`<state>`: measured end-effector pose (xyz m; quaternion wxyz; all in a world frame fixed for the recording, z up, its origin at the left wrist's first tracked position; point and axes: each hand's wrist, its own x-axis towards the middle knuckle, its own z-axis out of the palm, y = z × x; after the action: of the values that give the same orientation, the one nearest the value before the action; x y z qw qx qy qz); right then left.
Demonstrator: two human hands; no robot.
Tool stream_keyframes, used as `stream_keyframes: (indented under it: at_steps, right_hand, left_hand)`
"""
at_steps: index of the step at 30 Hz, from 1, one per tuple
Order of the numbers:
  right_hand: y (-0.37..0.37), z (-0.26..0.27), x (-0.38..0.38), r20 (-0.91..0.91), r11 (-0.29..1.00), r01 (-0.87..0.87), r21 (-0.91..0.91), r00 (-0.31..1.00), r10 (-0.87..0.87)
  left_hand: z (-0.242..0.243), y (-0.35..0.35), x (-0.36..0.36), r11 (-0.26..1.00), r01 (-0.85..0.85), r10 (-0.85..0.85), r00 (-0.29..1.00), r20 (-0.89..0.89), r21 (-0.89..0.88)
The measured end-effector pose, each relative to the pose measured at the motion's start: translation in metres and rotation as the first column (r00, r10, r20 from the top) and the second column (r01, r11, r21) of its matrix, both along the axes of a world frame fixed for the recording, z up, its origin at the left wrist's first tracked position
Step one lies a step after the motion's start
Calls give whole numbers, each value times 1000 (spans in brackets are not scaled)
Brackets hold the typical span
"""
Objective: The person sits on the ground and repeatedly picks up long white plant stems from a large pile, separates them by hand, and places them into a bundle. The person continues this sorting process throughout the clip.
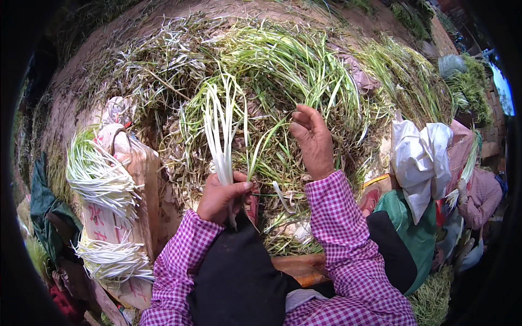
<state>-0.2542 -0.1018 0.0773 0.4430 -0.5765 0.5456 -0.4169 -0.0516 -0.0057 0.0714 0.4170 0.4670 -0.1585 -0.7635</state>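
My left hand (225, 194) is closed around a small bunch of white-stemmed greens (220, 150) that look like garlic chives. The bunch stands up from the fist, with a lower end showing below it. A single green leaf (261, 150) rises from beside my left thumb and curves toward my right hand (313, 140). That hand is raised over the pile, fingers curled and thumb near them; whether it pinches the leaf tip is unclear. Beyond both hands lies a heap of long green stalks (285, 57) over withered trimmings (163, 77).
At left, two bundles of white stalks, an upper (104, 175) and a lower (114, 261), rest on a block (153, 179) bearing red writing. White sacking (422, 150) and green cloth (408, 240) are at right. Another person's checked sleeve (483, 195) shows at far right.
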Motion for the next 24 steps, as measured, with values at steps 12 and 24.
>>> stream_keyframes:
  at_steps: [12,24]
  right_hand:
    - [-40,-10,14,155,974,162,158,970,-186]
    - [94,-65,2,519,538,-603,589,792,321]
  left_hand:
    - [10,1,0,997,-23,18,997,-72,-72]
    - [-23,-54,23,897,-424,405,901,-153,-122]
